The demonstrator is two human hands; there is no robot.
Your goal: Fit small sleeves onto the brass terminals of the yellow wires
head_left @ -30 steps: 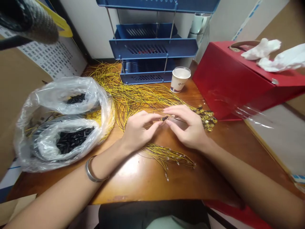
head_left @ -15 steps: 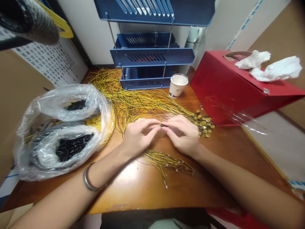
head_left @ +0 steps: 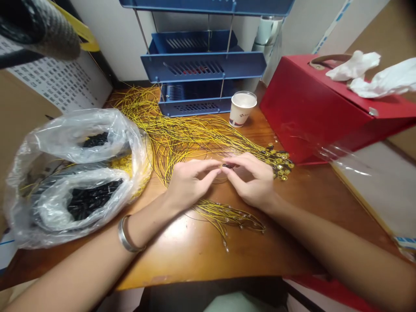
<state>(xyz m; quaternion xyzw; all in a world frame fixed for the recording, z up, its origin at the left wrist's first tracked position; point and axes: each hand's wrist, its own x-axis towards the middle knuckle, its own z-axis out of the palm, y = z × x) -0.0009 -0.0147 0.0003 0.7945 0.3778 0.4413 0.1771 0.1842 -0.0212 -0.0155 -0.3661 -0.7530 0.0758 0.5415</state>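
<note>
Over the wooden table (head_left: 182, 260), my left hand (head_left: 190, 180) and my right hand (head_left: 253, 180) meet fingertip to fingertip. Thumb and forefinger of each are pinched at a small black part (head_left: 226, 165) with a yellowish end, too small to make out fully. Just below the hands lies a bundle of yellow and black wires (head_left: 221, 214) with small clear tips. Behind them spreads a larger pile of yellow and black wires (head_left: 191, 130). Its right end carries many round brass-coloured pieces (head_left: 282, 164), close to my right hand.
On the left stands a clear plastic bag (head_left: 22, 173) with smaller bags of black parts (head_left: 92, 199) inside. A paper cup (head_left: 242, 108) sits before the blue tray rack (head_left: 201, 65). At the right is a red box (head_left: 302, 112) with crumpled tissues (head_left: 355, 67) on top.
The view has tilted down and shifted slightly. My fingertips remain together, and the right fingers now cover more of the black part.
</note>
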